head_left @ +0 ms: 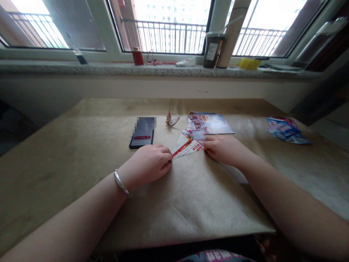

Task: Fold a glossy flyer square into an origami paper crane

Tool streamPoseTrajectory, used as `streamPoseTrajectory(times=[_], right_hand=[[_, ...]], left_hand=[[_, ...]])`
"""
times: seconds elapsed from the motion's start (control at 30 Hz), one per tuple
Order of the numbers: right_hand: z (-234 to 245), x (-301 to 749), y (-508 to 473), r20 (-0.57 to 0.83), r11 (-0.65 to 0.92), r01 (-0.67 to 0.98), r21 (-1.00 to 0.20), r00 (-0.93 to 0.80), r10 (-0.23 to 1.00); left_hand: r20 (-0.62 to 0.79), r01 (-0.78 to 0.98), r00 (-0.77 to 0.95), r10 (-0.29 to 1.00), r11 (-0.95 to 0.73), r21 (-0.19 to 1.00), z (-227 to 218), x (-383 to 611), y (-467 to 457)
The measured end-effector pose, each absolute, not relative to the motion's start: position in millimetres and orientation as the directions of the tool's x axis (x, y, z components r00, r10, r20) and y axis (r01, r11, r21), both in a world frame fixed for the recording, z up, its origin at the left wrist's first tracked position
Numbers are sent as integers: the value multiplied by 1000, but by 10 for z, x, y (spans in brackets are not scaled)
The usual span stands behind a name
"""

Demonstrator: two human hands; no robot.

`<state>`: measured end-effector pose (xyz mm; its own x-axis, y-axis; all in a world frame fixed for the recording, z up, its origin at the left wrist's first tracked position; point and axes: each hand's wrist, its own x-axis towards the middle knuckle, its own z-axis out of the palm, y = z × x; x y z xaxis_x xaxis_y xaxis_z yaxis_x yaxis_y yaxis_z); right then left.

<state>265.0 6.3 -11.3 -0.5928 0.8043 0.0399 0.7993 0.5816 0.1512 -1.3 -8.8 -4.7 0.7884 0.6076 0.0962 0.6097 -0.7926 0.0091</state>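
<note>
A folded piece of printed paper [187, 144], white with red and orange, lies on the brown paper-covered table [81, 153] between my hands. My left hand [148, 163], a silver bangle on its wrist, is curled and pinches the paper's pointed left tip. My right hand [226, 148] has its fingers bent down and pressed on the paper's right end. A small folded paper figure [171, 119] sits just beyond, untouched.
A black phone [142, 135] lies left of the paper. A colourful leaflet [208, 123] lies behind my right hand, another leaflet [286, 130] at far right. The stone windowsill [109, 69] holds a red cup [137, 56], a dark jar [212, 51] and a yellow object [249, 63].
</note>
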Motion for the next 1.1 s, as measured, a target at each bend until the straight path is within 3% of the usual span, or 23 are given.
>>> streamPoseTrajectory(times=[0.83, 0.97, 1.1], right_hand=[[-105, 2643, 43, 34, 491, 843, 218, -510, 860], [-122, 2610, 8, 105, 437, 860, 264, -476, 873], [-149, 2525, -20, 176, 496, 850, 179, -523, 834]], left_hand=[[57, 628, 776, 629, -778, 37, -40, -34, -71], [76, 634, 769, 635, -772, 31, -60, -32, -63], [124, 647, 755, 644, -762, 16, -114, -1, -47]])
